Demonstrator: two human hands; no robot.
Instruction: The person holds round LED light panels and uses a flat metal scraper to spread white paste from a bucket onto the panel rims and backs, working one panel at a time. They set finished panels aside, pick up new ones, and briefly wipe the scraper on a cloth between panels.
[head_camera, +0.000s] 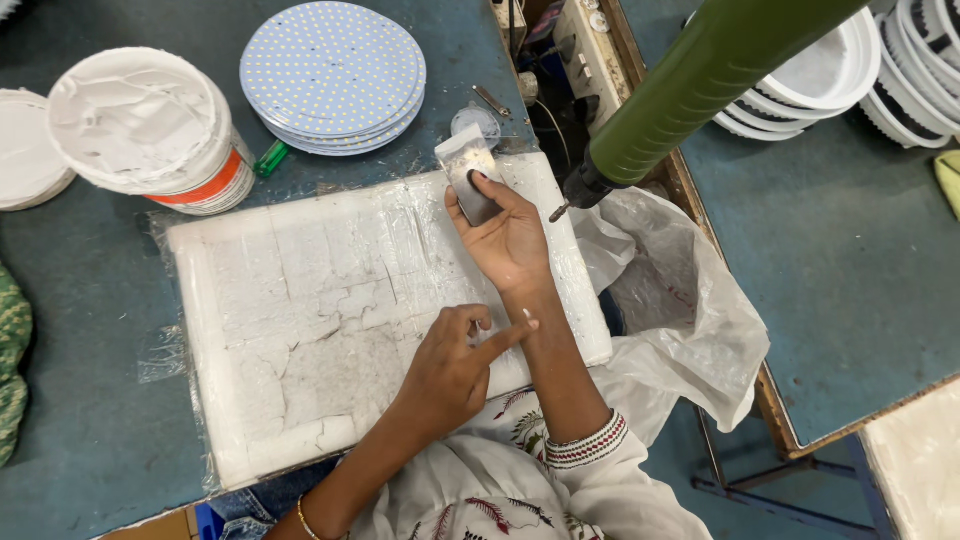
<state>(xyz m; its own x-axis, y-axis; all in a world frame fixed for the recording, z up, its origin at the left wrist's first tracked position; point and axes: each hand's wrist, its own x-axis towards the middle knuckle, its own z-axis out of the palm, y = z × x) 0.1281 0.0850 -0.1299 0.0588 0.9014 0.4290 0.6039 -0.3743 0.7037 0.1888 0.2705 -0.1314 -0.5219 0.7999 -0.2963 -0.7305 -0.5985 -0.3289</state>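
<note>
A blue-topped table (90, 400) is covered at its centre by a cracked white foam slab (320, 320) wrapped in clear plastic. At 10 o'clock a white paste bucket (150, 130) is stood, beside a white lid (25, 150). At 12 o'clock a stack of dotted round boards (333, 75) is laid.

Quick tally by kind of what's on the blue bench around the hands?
Metal scraper in right hand: 1
White paste bucket: 1
Foam board under left hand: 1
Stack of round LED discs: 1
Green marker: 1
Total: 5
</note>
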